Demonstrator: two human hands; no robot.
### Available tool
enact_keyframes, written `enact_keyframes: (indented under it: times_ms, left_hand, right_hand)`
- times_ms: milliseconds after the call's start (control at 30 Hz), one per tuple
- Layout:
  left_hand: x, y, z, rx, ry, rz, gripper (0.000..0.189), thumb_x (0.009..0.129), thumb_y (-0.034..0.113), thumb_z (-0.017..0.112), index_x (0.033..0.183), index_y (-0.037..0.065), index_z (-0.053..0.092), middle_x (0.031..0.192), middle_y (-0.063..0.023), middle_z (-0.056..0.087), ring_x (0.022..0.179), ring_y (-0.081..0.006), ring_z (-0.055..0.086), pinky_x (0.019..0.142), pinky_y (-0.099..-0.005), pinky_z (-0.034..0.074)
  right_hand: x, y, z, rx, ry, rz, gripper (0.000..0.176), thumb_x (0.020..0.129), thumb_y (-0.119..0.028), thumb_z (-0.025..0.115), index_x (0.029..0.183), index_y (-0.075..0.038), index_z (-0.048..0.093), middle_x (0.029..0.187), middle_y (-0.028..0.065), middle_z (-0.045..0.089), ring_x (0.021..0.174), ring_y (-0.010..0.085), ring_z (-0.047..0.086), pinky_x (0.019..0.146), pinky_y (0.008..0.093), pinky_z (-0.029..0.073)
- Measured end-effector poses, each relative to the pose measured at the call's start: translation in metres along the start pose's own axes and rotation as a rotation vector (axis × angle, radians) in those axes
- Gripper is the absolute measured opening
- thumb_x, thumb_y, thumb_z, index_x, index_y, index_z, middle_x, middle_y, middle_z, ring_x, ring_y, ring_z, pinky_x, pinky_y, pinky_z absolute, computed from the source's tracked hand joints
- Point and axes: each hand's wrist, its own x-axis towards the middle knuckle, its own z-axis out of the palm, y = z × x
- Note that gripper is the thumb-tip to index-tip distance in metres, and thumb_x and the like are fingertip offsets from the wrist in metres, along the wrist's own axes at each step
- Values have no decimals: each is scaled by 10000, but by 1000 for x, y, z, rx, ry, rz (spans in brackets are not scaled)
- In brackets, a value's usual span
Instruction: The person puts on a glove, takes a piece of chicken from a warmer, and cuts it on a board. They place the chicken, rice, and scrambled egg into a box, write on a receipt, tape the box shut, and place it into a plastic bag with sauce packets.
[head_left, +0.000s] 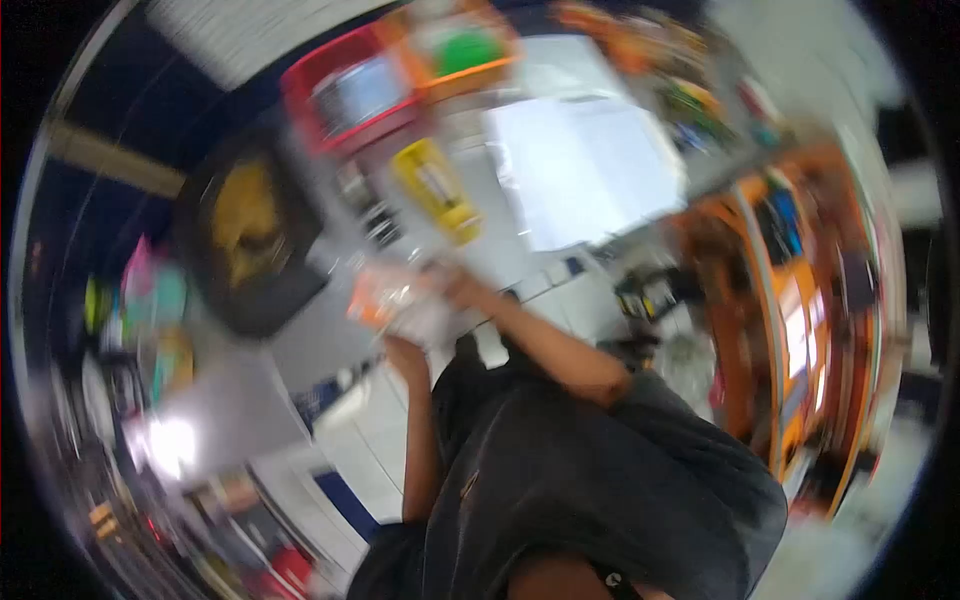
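Both of my hands are at a clear plastic bag (385,294) with something orange in it, at the near edge of the grey table (505,225). My left hand (404,352) is closed on the bag's lower side, though blur hides its fingertips. On the right side of the bag, my right hand (460,286) is closed on the plastic. Just beyond the bag lie a small black-and-white object (381,223) and a yellow case (437,190). The bag's exact contents are too blurred to make out.
White papers (585,165) lie at the table's right. A red bin (350,88) and an orange bin (450,50) stand at the back. A dark round-cornered object with a yellow centre (247,225) is at left, orange shelves (785,330) at right.
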Motion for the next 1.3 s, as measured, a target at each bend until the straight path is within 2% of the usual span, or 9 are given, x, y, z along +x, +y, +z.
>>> enact_keyframes:
  times_ms: [67, 100, 167, 233, 367, 500, 700, 767, 1300]
  left_hand:
    - [-4, -47, 16, -89, 104, 258, 474, 1021, 194, 379, 1373, -119, 431, 1413, -323, 442, 1314, -450, 430, 1113, -477, 342]
    - [10, -62, 8, -227, -4, 290, 479, 1013, 197, 412, 1368, -124, 431, 1420, -303, 448, 1290, -419, 461, 1101, -453, 355]
    - [-12, 2, -24, -444, -254, 290, 484, 1013, 294, 445, 1283, -102, 508, 1285, -275, 537, 1160, -381, 527, 1018, -449, 398]
    - [-25, 23, -38, -318, -269, 205, 654, 1023, 437, 410, 1448, -57, 360, 1471, -241, 396, 1331, -357, 416, 1115, -445, 341]
    - [-57, 30, -21, -459, -417, 149, 692, 1048, 479, 327, 1470, -70, 297, 1527, -232, 317, 1379, -343, 368, 1161, -451, 276]
    - [-73, 32, 23, -552, -933, 217, 664, 1060, 406, 364, 1477, -101, 262, 1525, -218, 323, 1382, -321, 365, 1160, -431, 270]
    - [-217, 160, 65, -353, -1281, 682, 571, 1035, 340, 444, 1437, -58, 372, 1412, -185, 459, 1283, -289, 485, 1081, -393, 381]
    - [-220, 152, 129, -649, -1466, 253, 485, 1051, 290, 414, 1420, -25, 412, 1406, -160, 489, 1270, -256, 503, 1061, -372, 396]
    - [-239, 511, 472, -425, -1618, 609, 576, 1026, 343, 450, 1440, -54, 391, 1355, -192, 540, 1218, -273, 537, 1055, -375, 383]
  right_hand:
    - [-19, -19, 66, 915, 125, 791, 509, 880, -280, 641, 1327, -56, 545, 1280, 164, 593, 1246, 322, 498, 1088, 406, 364]
    - [-1, -51, -20, 598, 161, 654, 375, 848, -329, 603, 1106, -63, 661, 993, 221, 673, 1000, 397, 622, 903, 495, 461]
    - [-14, -67, -51, 594, -85, 797, 479, 881, -348, 607, 1304, -125, 570, 1256, 239, 582, 1210, 360, 518, 1036, 470, 408]
    - [-42, -54, 19, 175, 390, 369, 390, 894, -384, 575, 1193, -134, 597, 931, 206, 672, 917, 365, 645, 837, 468, 519]
    - [-102, -96, -59, 995, 187, 1109, 386, 947, -403, 540, 1050, -50, 655, 965, 197, 669, 904, 312, 649, 844, 434, 514]
    - [-192, -137, -138, 840, 1023, 760, 223, 920, -227, 624, 994, -21, 670, 971, 167, 680, 895, 274, 657, 783, 398, 527]
    - [-335, -132, -141, 689, 1111, 1185, 316, 956, -263, 593, 1147, -14, 557, 1026, 172, 649, 949, 257, 627, 784, 378, 517]
    - [-366, -145, -211, 607, 990, 1439, 372, 972, -277, 572, 1228, -13, 517, 1129, 171, 626, 967, 262, 623, 796, 352, 519]
    - [-405, -198, -522, 480, 1346, -55, 300, 944, -248, 629, 1041, 25, 705, 1170, 285, 600, 964, 383, 649, 833, 427, 523]
